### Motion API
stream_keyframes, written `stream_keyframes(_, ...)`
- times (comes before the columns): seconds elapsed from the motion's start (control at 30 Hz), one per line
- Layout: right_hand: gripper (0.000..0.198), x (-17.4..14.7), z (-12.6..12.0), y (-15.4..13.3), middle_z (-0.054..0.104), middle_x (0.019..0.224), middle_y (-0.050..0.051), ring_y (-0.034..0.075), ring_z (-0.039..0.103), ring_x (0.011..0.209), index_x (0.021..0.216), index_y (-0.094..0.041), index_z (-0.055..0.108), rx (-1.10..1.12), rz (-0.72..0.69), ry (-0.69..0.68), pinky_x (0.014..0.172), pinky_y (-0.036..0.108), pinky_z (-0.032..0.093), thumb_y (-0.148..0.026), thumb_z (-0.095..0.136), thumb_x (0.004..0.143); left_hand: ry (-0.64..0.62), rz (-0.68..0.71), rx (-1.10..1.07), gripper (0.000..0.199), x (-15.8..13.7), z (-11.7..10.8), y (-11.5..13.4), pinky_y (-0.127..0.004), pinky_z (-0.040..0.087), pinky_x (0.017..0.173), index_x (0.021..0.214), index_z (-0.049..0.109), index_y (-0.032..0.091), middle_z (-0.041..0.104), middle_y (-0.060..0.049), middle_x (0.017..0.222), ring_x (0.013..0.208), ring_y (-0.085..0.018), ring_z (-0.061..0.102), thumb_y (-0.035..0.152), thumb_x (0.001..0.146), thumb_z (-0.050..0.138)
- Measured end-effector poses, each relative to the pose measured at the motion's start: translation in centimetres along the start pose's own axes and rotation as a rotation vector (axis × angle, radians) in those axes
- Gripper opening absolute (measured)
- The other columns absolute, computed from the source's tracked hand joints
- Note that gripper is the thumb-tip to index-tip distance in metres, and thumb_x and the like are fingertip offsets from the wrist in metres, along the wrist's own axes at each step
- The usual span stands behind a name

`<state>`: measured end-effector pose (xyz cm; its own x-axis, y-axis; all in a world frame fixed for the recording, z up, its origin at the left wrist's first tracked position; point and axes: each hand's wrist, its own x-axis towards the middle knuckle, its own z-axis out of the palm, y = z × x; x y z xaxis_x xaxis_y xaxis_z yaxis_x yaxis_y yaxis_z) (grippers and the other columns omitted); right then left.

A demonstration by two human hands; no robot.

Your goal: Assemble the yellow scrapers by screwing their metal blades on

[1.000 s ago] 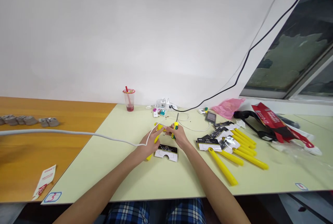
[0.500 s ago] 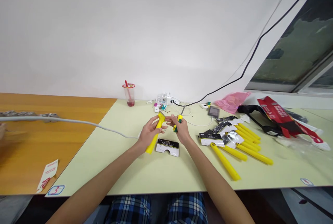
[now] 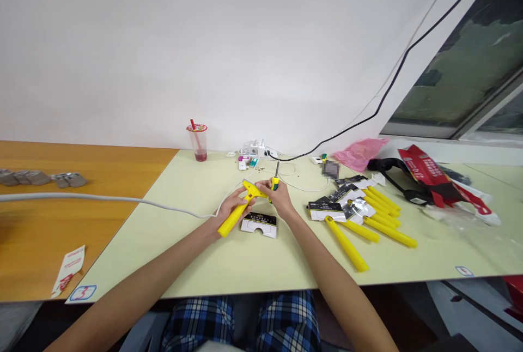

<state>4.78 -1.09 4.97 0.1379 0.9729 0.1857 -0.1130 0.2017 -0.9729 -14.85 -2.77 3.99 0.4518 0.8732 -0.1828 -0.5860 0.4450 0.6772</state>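
My left hand [image 3: 229, 208] is wrapped round the handle of a yellow T-shaped scraper [image 3: 233, 218]. The scraper is tilted, its broad head up and to the right. My right hand [image 3: 280, 199] grips a screwdriver [image 3: 275, 184] with a yellow and green handle, its metal shaft pointing up and away from me. The right fingertips are at the right end of the scraper's head; whether they pinch it is unclear. Below the hands a black and white cardboard sleeve [image 3: 259, 225] with a notch lies on the table.
Several yellow-handled scrapers [image 3: 347, 244] with card sleeves lie to the right. Beyond them are a pink plastic bag [image 3: 360, 154], a black strap [image 3: 390, 177] and a red package [image 3: 425, 175]. A plastic cup [image 3: 198, 144] and a power strip [image 3: 257, 149] stand near the wall. A grey cable [image 3: 102, 196] crosses from the left.
The scraper has turned so its broad head now shows, closer to my right hand. The screwdriver now points more upright. Another person's hand at the left edge has gone from view.
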Motion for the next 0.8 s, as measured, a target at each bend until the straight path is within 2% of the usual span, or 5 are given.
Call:
stream_keyframes(0.1,0.061,0.04,-0.03,0.23,0.084,0.095,0.010,0.028,0.076,0.093,0.068,-0.025,0.047,-0.015,0.010,-0.008,0.089,0.041,0.060,-0.052,0.102,0.061,0.003,0.000,0.016,0.070,0.18,-0.24,-0.18,-0.022,0.063,0.081,0.144,0.060,0.017,0.077,-0.014,0.123,0.100,-0.018,0.080,0.004,0.077,0.078)
stream_keyframes(0.33,0.066,0.13,-0.05,0.31,0.084,0.095,0.010,0.027,0.075,0.091,0.070,-0.026,0.045,-0.025,0.059,-0.027,0.085,0.039,0.059,-0.056,0.102,0.056,-0.004,-0.021,0.088,0.065,0.59,-0.66,-0.34,-0.021,0.063,0.077,0.134,0.064,0.017,0.078,-0.009,0.099,0.087,-0.016,0.078,0.005,0.075,0.087)
stream_keyframes(0.8,0.067,0.30,-0.34,0.38,0.080,0.085,0.008,0.025,0.070,0.085,0.068,-0.025,0.043,-0.113,0.084,0.013,0.074,0.034,0.053,-0.055,0.102,0.055,-0.007,-0.027,0.084,0.062,0.96,-0.89,-0.49,-0.025,0.064,0.076,0.129,0.062,0.016,0.077,-0.011,0.103,0.091,-0.020,0.080,0.004,0.073,0.086)
